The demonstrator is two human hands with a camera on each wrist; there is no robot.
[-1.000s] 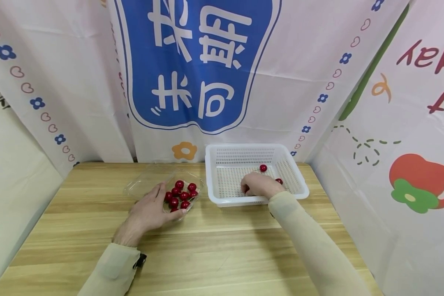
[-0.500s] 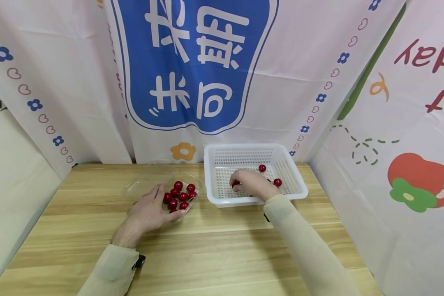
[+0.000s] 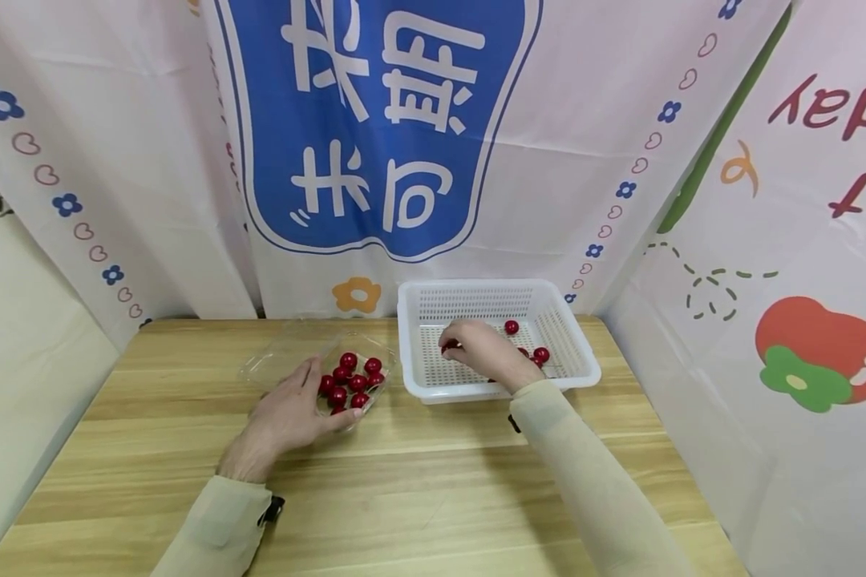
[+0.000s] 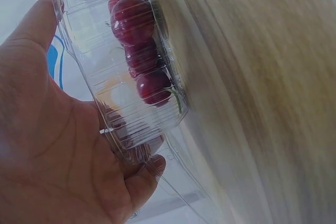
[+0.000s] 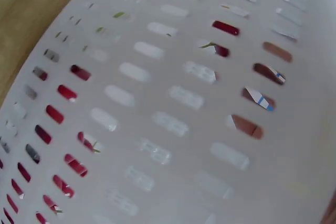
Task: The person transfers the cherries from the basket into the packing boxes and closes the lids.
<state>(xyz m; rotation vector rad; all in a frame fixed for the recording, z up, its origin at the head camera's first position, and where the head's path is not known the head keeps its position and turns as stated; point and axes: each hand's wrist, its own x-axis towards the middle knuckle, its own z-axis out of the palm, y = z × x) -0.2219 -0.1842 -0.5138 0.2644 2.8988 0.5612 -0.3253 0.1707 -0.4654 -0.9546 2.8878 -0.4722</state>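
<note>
My left hand grips a clear plastic clamshell box across its side, thumb at one end and fingertips curled round the other. Several red cherries lie inside this box, and its clear lid is folded back behind my hand. Over in the white plastic basket, my right hand reaches down and pinches a cherry by the left part of the floor. Another cherry rests farther back in the basket. More cherries sit to the right, partly behind my right hand.
The wooden table meets a printed cloth along its back edge. A second cloth wall rises on the right. In the right wrist view, the slotted basket wall blocks most of the scene.
My right hand has moved left inside the basket with the cherry, uncovering cherries on the right. My left hand stays on the clear box.
</note>
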